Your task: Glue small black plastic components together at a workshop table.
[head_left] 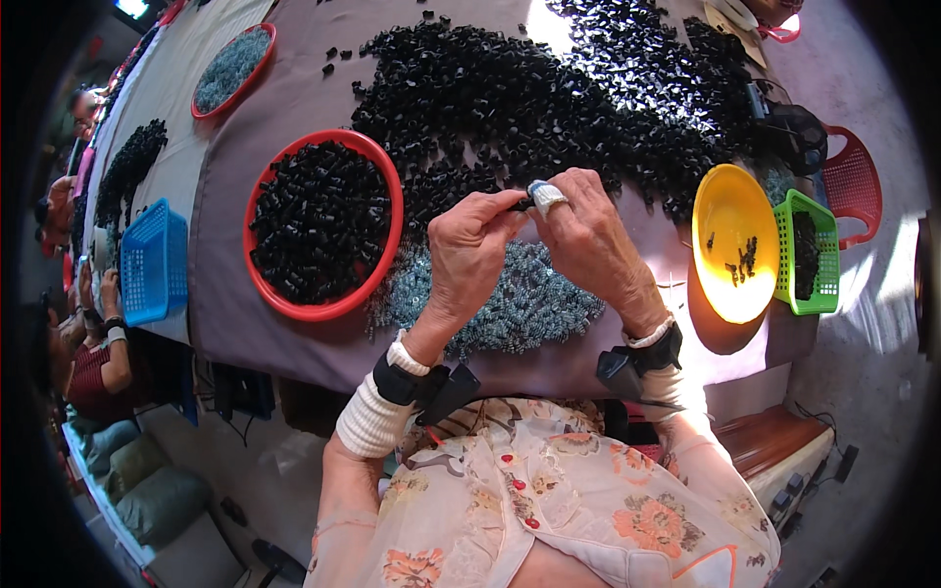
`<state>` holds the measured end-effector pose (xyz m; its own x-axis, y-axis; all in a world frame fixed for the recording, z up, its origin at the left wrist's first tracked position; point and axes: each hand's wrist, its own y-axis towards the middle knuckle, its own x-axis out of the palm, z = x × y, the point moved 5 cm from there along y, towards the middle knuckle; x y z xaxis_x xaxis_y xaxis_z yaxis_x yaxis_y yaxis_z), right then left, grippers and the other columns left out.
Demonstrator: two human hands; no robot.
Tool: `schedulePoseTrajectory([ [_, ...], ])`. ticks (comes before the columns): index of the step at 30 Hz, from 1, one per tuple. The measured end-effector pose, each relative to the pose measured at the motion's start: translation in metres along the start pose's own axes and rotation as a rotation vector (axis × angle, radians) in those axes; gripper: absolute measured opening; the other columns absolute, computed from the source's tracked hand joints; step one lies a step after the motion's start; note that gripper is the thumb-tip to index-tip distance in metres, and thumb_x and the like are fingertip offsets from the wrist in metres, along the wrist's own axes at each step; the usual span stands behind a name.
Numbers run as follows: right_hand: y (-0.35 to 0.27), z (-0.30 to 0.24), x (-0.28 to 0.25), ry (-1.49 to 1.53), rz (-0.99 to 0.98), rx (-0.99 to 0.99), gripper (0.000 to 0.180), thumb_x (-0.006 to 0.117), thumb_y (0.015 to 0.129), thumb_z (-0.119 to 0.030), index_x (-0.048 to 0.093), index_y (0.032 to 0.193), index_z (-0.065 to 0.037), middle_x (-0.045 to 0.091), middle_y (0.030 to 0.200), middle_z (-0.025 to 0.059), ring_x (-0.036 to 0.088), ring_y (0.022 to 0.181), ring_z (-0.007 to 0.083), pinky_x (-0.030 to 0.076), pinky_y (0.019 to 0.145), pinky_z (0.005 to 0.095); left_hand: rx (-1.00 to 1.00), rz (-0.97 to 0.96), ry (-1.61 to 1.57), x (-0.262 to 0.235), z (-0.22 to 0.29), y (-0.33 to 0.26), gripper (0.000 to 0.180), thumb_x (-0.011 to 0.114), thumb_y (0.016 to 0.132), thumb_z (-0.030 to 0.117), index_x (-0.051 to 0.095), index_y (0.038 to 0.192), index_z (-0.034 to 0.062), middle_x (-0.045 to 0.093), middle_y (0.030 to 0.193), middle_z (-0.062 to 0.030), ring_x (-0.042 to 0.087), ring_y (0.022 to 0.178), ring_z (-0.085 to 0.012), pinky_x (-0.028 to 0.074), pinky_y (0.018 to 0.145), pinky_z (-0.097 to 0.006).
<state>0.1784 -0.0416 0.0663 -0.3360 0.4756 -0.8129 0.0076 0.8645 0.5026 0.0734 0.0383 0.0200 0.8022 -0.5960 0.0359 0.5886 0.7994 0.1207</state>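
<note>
A small black part (pixel 520 204) is pinched between the fingertips of the left hand (pixel 470 250) and the right hand (pixel 588 240), both closed on it from opposite sides, apparently so that it can be steadied by one hand while it is worked by the other; how much of it lies inside the fingers cannot be told. The right forefinger is wrapped in a pale fingertip guard (pixel 545 196) (presumably to spare the skin). The part is held just above the heap of small grey-blue springs (pixel 510 304), which is spread directly in front of the body, within easy reach. Behind that heap a large spread of loose black pieces (pixel 549 98) is laid out across the grey table cloth (pixel 294 88). To the left of the heap a red bowl (pixel 323 223) filled with black pieces is set; to its right a yellow bowl (pixel 735 245) holding only a few is placed, with a green basket (pixel 809 253) beside it. Far left of the heap a blue basket (pixel 154 260) stands, near another person's arm (pixel 108 353)
</note>
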Motion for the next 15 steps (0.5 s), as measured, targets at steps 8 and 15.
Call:
schedulePoseTrajectory([
  [8, -0.002, 0.005, 0.005, 0.026, -0.035, -0.092, 0.007, 0.056, 0.068, 0.001, 0.052, 0.074, 0.001, 0.049, 0.078, 0.0119, 0.05, 0.078, 0.0273, 0.042, 0.074, 0.0371, 0.116, -0.075, 0.221, 0.002, 0.01, 0.001, 0.022, 0.058, 0.075, -0.01, 0.067, 0.096, -0.0048, 0.065, 0.079, -0.0065, 0.06, 0.067, -0.0092, 0.049, 0.06, -0.021],
  [15, -0.001, 0.004, 0.004, 0.035, -0.075, -0.126, 0.007, 0.055, 0.068, 0.002, 0.051, 0.073, 0.0, 0.05, 0.08, 0.0115, 0.05, 0.078, 0.0267, 0.042, 0.073, 0.0366, 0.133, -0.112, 0.324, 0.002, 0.013, 0.0, 0.021, 0.06, 0.073, -0.009, 0.067, 0.093, -0.0048, 0.065, 0.077, -0.007, 0.06, 0.066, -0.0089, 0.048, 0.058, -0.021],
])
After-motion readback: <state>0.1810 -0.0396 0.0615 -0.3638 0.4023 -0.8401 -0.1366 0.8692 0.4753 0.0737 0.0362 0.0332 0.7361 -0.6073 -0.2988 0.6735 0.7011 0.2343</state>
